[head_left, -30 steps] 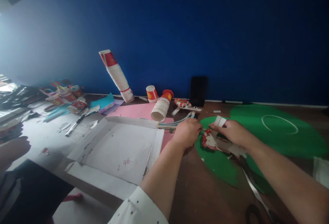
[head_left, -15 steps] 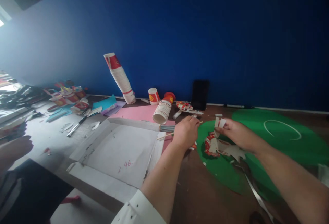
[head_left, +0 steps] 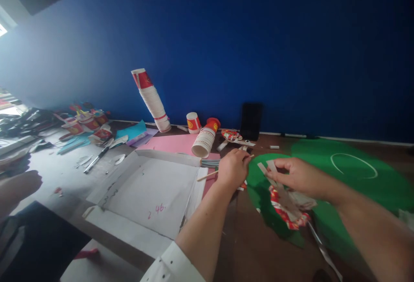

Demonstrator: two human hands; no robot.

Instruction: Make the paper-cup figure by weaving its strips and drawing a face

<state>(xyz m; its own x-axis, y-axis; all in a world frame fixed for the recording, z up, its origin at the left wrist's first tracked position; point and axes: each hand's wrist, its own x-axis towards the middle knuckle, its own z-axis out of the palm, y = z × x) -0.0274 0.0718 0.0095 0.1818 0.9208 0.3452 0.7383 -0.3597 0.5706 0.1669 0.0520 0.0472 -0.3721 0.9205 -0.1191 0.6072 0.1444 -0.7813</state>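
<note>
My left hand (head_left: 233,167) is closed around a thin wooden stick (head_left: 208,176), whose ends poke out on both sides of the fist. To its right, my right hand (head_left: 296,176) pinches pale paper strips (head_left: 267,170) between thumb and fingers. Below those fingers hangs a cut-up paper cup (head_left: 289,213) with a crinkled red and white edge, apparently joined to the strips. It is over a green sheet (head_left: 263,191). Partly hidden by the cup piece, scissors (head_left: 325,247) lie at the lower right.
A shallow white box lid (head_left: 152,191) lies left of my arms. Behind it stand a leaning stack of paper cups (head_left: 152,101), an upturned cup (head_left: 193,122) and a tipped cup stack (head_left: 203,140). A black phone (head_left: 251,121) leans on the blue wall. Someone else's hand (head_left: 21,189) is at far left.
My right hand has shifted slightly down, and the cut cup has swung down and to the right, turning its crinkled edge downward. My left hand stays on the stick.
</note>
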